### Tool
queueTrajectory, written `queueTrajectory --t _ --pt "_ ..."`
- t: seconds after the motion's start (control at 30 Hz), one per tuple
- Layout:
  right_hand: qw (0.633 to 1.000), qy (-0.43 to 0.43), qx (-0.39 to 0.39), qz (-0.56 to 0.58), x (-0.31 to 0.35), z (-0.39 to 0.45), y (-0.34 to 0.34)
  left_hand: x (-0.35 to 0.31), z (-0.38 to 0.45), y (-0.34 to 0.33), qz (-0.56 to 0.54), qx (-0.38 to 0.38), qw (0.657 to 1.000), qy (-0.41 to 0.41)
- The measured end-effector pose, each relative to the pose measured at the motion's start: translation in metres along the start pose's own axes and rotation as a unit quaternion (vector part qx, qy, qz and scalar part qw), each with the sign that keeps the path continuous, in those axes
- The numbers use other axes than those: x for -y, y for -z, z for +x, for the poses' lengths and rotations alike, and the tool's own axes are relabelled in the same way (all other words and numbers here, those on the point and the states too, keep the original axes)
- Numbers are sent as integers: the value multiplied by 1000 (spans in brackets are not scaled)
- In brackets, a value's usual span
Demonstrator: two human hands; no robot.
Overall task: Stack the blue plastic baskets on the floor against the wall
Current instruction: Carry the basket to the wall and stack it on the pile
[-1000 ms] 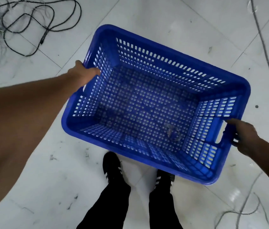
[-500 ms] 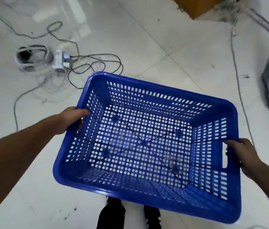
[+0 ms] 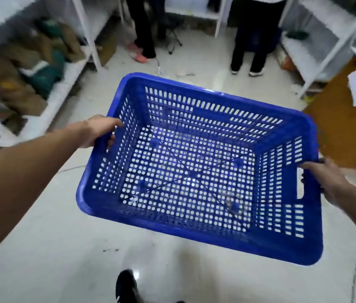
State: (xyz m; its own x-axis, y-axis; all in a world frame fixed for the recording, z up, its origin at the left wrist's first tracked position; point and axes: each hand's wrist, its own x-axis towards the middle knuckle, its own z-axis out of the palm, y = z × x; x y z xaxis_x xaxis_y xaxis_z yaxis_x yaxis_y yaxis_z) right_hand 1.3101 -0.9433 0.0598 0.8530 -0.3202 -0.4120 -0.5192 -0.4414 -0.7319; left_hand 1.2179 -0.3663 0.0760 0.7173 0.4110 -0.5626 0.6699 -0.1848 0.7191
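Blue plastic basket (image 3: 194,171) hangs in the air in front of you, above the pale tiled floor (image 3: 52,248), carried between both of your hands and tipped so that its perforated bottom and slotted walls face the camera. Your left hand (image 3: 98,132) has its grip closed over the rim of the left short side, fingers curled around the edge. Your right hand (image 3: 323,178) grips the right short side at the handle cut-out — the fingers wrap the rim just beside the slot. Nothing lies inside the basket. Beyond it, white shelving (image 3: 68,68) on the left holds brown and green bundles, and two people's legs (image 3: 249,47) stand at the far end of the aisle. One of your dark shoes (image 3: 127,287) shows at the bottom edge — blurred.
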Motion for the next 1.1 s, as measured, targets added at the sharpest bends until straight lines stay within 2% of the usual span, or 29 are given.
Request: queueTrajectory --t 0.1,0.27,0.4,0.47,0.5,0.63,0.7,0.87,1.0,1.1 --pt "997 65 27 -32 65 -19 -45 40 -58 83 -38 -76 996 1" --pt "977 183 69 -84 158 -125 -166 138 -168 214 -58 -204 977 25" --pt "946 263 124 -141 200 -123 -299 242 -276 311 -90 -273 954 85" --pt "928 301 154 -157 218 -154 -372 295 -339 354 -104 -304 940 114" --pt "917 325 174 -152 226 -189 -403 321 -369 374 -116 -321 931 127" --pt "884 351 279 -131 223 -489 -437 424 -489 438 -140 -376 897 184" --pt "855 378 318 -157 217 -578 -468 474 -548 461 -168 -396 879 207" --pt "793 444 361 -213 196 -730 -560 586 -674 497 -251 -451 820 246" --pt "743 503 364 -250 182 -806 -647 658 -741 507 -297 -488 775 270" --pt "710 525 394 -257 159 -911 -662 715 -783 515 -328 -523 728 298"
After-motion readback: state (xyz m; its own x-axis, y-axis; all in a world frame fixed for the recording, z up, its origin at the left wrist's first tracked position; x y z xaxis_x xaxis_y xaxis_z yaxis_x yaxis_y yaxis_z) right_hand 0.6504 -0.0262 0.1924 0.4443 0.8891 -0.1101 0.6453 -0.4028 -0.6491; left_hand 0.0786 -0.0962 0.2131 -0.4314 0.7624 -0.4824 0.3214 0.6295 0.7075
